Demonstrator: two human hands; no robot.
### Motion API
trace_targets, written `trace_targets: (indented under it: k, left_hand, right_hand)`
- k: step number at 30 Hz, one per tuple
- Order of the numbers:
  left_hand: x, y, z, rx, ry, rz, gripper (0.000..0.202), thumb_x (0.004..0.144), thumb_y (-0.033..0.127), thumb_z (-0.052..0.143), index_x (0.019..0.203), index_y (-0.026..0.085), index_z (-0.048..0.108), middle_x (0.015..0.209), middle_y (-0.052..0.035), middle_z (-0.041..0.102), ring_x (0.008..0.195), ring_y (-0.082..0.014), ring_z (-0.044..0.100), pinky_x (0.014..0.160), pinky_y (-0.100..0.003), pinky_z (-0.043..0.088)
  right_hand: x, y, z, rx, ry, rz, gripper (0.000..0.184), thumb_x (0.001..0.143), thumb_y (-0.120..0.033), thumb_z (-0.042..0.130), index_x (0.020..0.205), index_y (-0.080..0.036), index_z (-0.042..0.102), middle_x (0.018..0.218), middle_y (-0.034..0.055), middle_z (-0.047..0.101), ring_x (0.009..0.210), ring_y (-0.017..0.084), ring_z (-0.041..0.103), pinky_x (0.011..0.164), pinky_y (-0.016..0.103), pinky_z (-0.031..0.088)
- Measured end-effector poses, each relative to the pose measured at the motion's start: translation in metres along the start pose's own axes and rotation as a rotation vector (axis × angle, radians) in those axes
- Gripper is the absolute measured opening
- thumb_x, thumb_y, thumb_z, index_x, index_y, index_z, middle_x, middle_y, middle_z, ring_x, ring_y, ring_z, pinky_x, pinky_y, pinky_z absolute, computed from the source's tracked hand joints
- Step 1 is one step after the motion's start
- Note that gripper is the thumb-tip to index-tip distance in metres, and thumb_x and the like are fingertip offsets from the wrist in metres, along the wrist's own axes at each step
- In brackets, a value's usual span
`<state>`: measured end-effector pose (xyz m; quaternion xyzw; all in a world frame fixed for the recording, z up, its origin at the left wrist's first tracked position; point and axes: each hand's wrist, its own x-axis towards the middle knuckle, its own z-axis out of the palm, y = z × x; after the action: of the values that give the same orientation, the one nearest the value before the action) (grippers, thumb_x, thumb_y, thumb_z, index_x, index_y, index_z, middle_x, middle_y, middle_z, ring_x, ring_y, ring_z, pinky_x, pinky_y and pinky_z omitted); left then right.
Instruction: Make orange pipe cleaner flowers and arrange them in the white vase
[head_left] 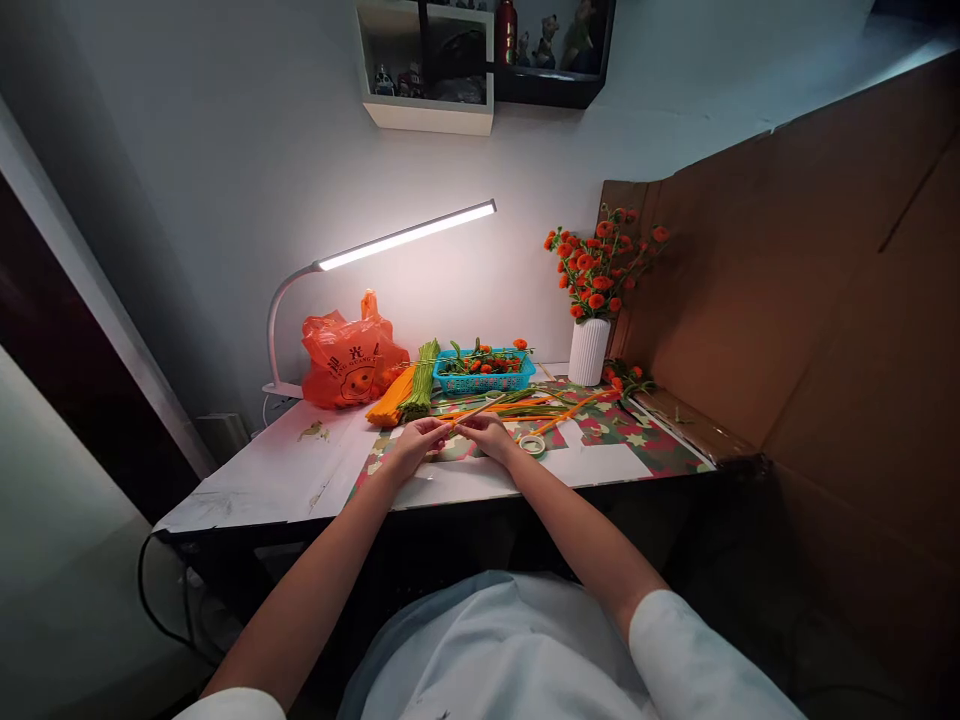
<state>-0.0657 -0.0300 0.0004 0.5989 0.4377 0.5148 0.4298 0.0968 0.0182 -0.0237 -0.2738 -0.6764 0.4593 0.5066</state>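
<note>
Close together over the front of the table, my left hand (pixel 412 445) and my right hand (pixel 487 436) are both pinched, fingertips nearly meeting. Between them is a small piece of orange pipe cleaner (pixel 454 424). A thin pale stick (pixel 481 408) slants up to the right from the fingers; which hand grips it is unclear. Just right of my right hand lies a roll of tape (pixel 532 445). Loose green and orange pipe cleaners (pixel 536 408) spread behind my hands. An orange bundle (pixel 391 397) and a green bundle (pixel 421 382) of pipe cleaners lie behind my left hand.
A blue basket (pixel 486 382) with orange flowers stands at the back. Right of it is a white vase (pixel 589 352) of orange flowers (pixel 596 265). A lit lamp (pixel 409 235) arches over an orange plastic bag (pixel 349 360). Tall cardboard (pixel 787 250) walls the right side.
</note>
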Motion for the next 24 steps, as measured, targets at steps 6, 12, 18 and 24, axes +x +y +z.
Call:
trace_targets:
  k: [6,12,18,24]
  left_hand:
    - [0.003,-0.011,0.004,0.216,0.2,0.305,0.033,0.069,0.048,0.071,0.079,0.017,0.067,0.065,-0.0027,0.069,0.056,-0.0155,0.062,0.053,-0.026,0.049]
    - [0.004,-0.016,0.003,0.56,0.259,0.577,0.024,0.082,0.04,0.06,0.081,0.017,0.069,0.074,-0.0051,0.071,0.062,-0.0161,0.064,0.06,-0.026,0.05]
    - [0.002,-0.012,0.003,0.805,0.23,0.668,0.02,0.087,0.034,0.055,0.081,0.018,0.065,0.075,-0.0051,0.068,0.065,-0.0168,0.062,0.063,-0.027,0.048]
    - [0.004,-0.013,0.005,0.781,0.201,0.658,0.018,0.089,0.03,0.05,0.081,0.018,0.061,0.077,-0.006,0.066,0.071,-0.0185,0.062,0.068,-0.029,0.048]
  right_hand:
    - [0.002,0.001,0.001,0.063,0.039,0.07,0.036,0.057,-0.049,0.077,0.07,-0.016,0.074,0.068,0.0043,0.069,0.062,0.014,0.058,0.058,0.025,0.043]
    - [0.003,0.001,0.002,0.084,0.087,0.074,0.038,0.056,-0.05,0.076,0.07,-0.015,0.074,0.066,0.0046,0.068,0.06,0.014,0.058,0.059,0.026,0.043]
    - [0.001,-0.002,0.002,0.069,0.094,0.065,0.036,0.055,-0.049,0.077,0.065,-0.014,0.071,0.061,0.0021,0.064,0.056,0.011,0.053,0.054,0.024,0.04]
    - [0.001,0.001,0.002,-0.061,0.148,-0.018,0.032,0.061,-0.046,0.075,0.068,-0.015,0.072,0.06,0.0017,0.063,0.055,0.011,0.05,0.05,0.023,0.035]
